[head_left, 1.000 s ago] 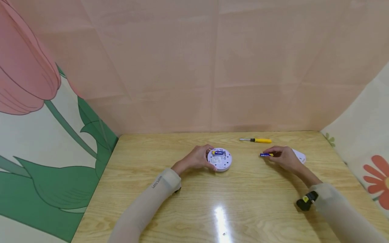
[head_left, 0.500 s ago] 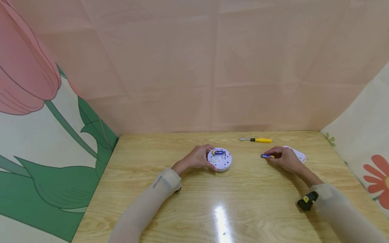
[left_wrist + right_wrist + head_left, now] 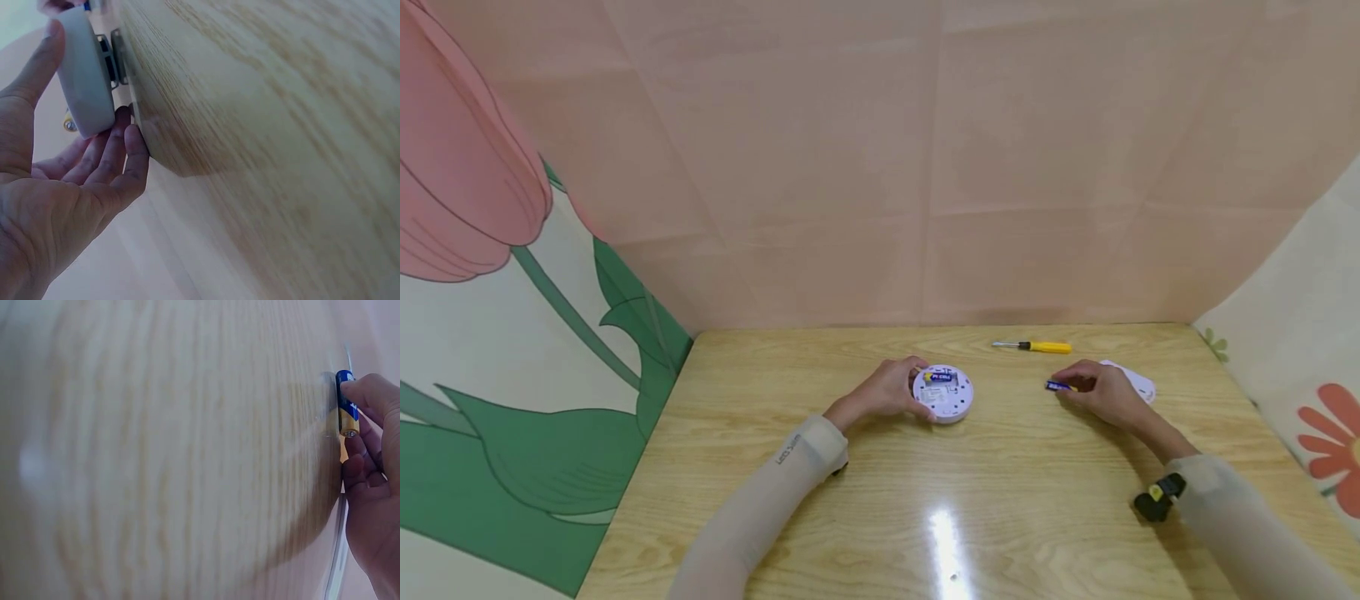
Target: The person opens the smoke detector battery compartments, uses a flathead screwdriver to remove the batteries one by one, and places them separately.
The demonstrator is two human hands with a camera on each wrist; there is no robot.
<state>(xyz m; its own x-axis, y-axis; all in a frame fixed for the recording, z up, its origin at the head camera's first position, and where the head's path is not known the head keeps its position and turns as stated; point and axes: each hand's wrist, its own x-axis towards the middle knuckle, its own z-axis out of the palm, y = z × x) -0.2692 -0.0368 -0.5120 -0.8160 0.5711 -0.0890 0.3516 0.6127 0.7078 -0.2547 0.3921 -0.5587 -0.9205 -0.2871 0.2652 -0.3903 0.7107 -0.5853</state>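
Between thumb and fingers, my left hand (image 3: 891,389) grips a round white device (image 3: 951,406), its holed face turned up. A blue-and-yellow battery (image 3: 938,377) lies at the device's recess; whether it is fully seated I cannot tell. In the left wrist view the device (image 3: 87,81) shows edge-on, and a yellow battery end (image 3: 70,123) pokes out beside it. My right hand (image 3: 1103,393) pinches a second blue-and-yellow battery (image 3: 1057,386), low over the table. The right wrist view has that battery (image 3: 347,403) under the thumb, metal end visible.
Behind the hands lies a screwdriver (image 3: 1047,347) with a yellow handle, its shaft pointing left. A white rounded plate (image 3: 1141,385) is partly hidden behind my right hand. The wooden table (image 3: 1000,483) meets a fabric backdrop (image 3: 820,283) at its far edge.
The battery in my right hand has turned slightly and shifted a little to the right. My left hand and the round device stay in place.
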